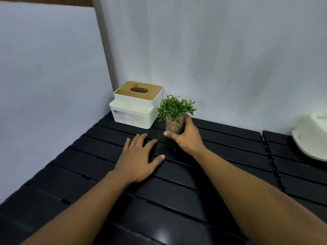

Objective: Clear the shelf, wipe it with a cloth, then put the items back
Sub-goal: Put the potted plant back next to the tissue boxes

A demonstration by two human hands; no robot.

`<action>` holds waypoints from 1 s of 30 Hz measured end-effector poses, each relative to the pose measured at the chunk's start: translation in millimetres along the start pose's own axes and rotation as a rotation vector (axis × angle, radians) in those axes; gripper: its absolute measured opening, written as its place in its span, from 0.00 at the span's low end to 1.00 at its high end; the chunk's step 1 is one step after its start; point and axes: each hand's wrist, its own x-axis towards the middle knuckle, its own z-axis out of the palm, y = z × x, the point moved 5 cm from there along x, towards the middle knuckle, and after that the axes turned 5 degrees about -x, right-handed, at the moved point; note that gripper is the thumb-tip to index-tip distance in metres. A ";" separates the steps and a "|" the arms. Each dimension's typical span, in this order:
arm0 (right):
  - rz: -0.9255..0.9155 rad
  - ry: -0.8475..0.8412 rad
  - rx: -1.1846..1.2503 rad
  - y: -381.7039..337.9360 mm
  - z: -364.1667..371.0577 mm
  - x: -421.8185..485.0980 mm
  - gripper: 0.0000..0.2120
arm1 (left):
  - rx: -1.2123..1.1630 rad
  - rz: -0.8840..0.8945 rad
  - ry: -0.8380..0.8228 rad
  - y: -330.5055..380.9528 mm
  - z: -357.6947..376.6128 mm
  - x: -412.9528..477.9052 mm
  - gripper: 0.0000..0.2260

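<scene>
A small green plant in a clear pot filled with pebbles point(174, 121) stands upright on the black slatted shelf point(177, 188), near the back wall. My right hand point(188, 137) is wrapped around the pot from the right, thumb in front. My left hand point(139, 160) lies flat on the shelf just left of the pot, fingers spread and holding nothing. A white tissue box with a wooden lid point(137, 105) sits in the back left corner, a little left of the plant.
A white plastic object with a pale green part point(311, 138) rests at the right edge of the shelf. White walls close the shelf at the back and on the left. A seam of links point(272, 161) divides the shelf's right section.
</scene>
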 end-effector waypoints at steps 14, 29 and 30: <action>0.117 0.218 -0.061 28.0 -97.9 -38.9 0.37 | 0.027 0.009 -0.121 59.3 0.1 -11.8 0.36; 0.270 0.329 -0.067 133.0 -256.6 -130.9 0.35 | 0.026 0.256 -0.204 234.2 54.8 -9.5 0.33; 0.266 0.320 -0.067 134.3 -257.5 -132.0 0.35 | 0.026 0.257 -0.193 234.4 55.8 -10.1 0.34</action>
